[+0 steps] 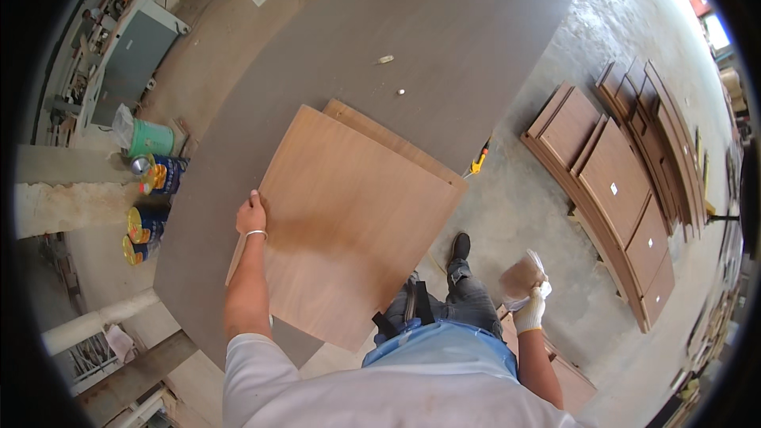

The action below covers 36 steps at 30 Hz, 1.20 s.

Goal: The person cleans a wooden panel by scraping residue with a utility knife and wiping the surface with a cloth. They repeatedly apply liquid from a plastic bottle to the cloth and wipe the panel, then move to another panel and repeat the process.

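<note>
A light-brown wooden panel [357, 214] lies across the near part of a large grey-brown work table [428, 24], with a second panel [388, 139] showing beneath its far edge. Bare but for a white band at the wrist, my left hand [251, 215] is closed on the upper panel's left edge. My right hand [531, 313], in a white glove, is held out to the right beside my leg, away from the panel. It grips a crumpled brown and whitish cloth [523, 278]; its exact kind is hard to make out.
A yellow and black tool [479, 160] sits at the table's right edge. Two small pale pieces, one a white cap [401, 92], lie on the tabletop. Stacked brown panels [610, 182] stand on the floor to the right. Tins [147, 224] and a green bucket [151, 137] are at left.
</note>
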### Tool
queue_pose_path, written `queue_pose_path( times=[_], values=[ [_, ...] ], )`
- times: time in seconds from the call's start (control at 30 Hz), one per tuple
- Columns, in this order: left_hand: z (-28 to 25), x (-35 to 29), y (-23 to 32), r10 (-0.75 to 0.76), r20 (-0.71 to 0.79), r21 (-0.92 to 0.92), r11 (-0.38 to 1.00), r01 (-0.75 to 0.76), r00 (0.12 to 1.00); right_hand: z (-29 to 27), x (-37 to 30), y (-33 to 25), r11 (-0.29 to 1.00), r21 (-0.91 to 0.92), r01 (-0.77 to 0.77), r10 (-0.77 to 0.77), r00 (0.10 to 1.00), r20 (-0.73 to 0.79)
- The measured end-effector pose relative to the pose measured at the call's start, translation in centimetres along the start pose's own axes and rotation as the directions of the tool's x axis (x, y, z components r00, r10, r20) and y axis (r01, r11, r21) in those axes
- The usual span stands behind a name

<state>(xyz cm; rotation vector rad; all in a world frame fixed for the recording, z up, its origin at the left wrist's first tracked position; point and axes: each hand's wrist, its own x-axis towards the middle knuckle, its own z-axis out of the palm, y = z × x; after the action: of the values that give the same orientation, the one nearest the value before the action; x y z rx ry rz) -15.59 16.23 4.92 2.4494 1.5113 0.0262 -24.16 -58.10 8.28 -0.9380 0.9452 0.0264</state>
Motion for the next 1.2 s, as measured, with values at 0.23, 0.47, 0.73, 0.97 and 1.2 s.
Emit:
queue_pose_path(
  times=[0.23, 0.47, 0.73, 0.97, 1.2],
  values=[
    [3.7, -0.9, -2.7, 0.281, -0.286, -0.069, 0.947, -0.312, 0.916, 10.1, 0.0, 1.0, 0.967, -0.198, 0.161, -0.156, 0.987, 0.043],
    [7.7, -20.3, 1.1, 0.432, 0.027, 0.01, 0.902, -0.432, 0.902, 22.6, 2.7, 6.8, 0.013, -0.73, 0.683, -0.179, 0.72, 0.67],
    [6.9, -26.9, 1.9, 0.446, 0.229, 0.044, 0.883, -0.466, 0.865, 32.9, 5.6, 12.9, -0.488, -0.285, 0.825, 0.022, 0.338, 0.941],
    [8.5, -26.8, 3.1, 0.475, 0.166, 0.02, 0.875, -0.485, 0.864, 58.2, 8.1, 21.1, -0.61, -0.041, 0.792, 0.168, 0.18, 0.969],
    [7.2, -26.9, 1.4, 0.439, 0.154, 0.0, 0.896, -0.444, 0.885, 42.7, 6.1, 16.2, -0.412, -0.042, 0.91, 0.121, 0.1, 0.988]
  ],
)
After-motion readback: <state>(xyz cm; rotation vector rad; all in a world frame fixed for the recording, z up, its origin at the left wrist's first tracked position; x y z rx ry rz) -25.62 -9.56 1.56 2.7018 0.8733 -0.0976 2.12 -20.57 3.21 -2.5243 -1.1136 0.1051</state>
